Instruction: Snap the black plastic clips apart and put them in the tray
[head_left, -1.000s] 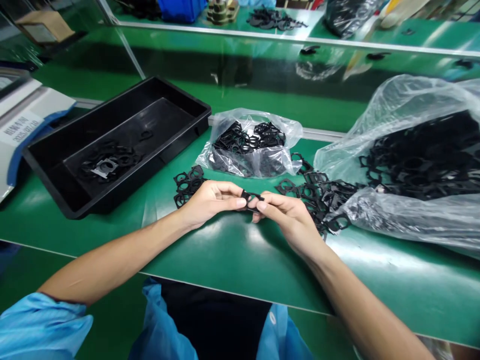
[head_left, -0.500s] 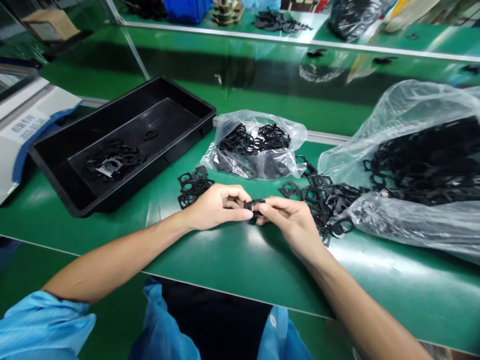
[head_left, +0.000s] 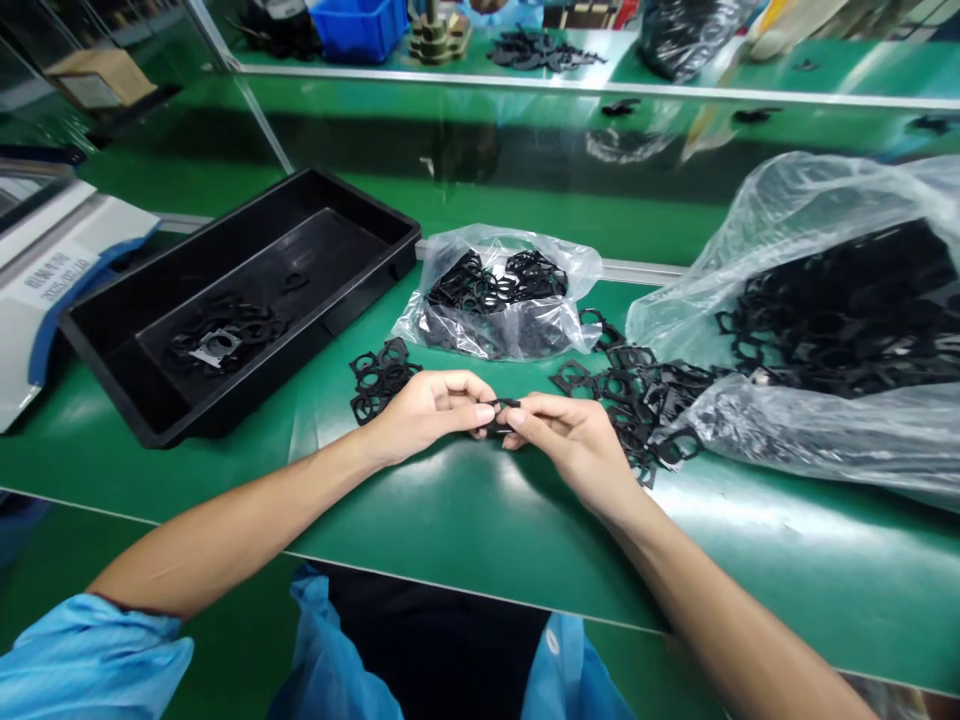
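My left hand [head_left: 427,412] and my right hand [head_left: 570,440] meet over the green table [head_left: 465,510], both pinching one small black plastic ring part [head_left: 498,415] between fingertips. Just left of my left hand lies a small cluster of black ring parts [head_left: 379,375]. To the right of my right hand, a loose pile of the same parts [head_left: 637,395] spills from a large clear bag [head_left: 817,320]. A smaller clear bag of parts [head_left: 499,290] lies just beyond my hands.
A black tray [head_left: 225,300] with several parts in it stands at the left. A white and blue machine [head_left: 45,270] is at the far left edge. A metal rail [head_left: 637,268] borders the table's back. A second bench behind holds a blue bin [head_left: 360,25] and more black parts.
Both hands stay together on the part, turning it slightly between the fingers; it now lies flatter and is more hidden. The view shifted a little.
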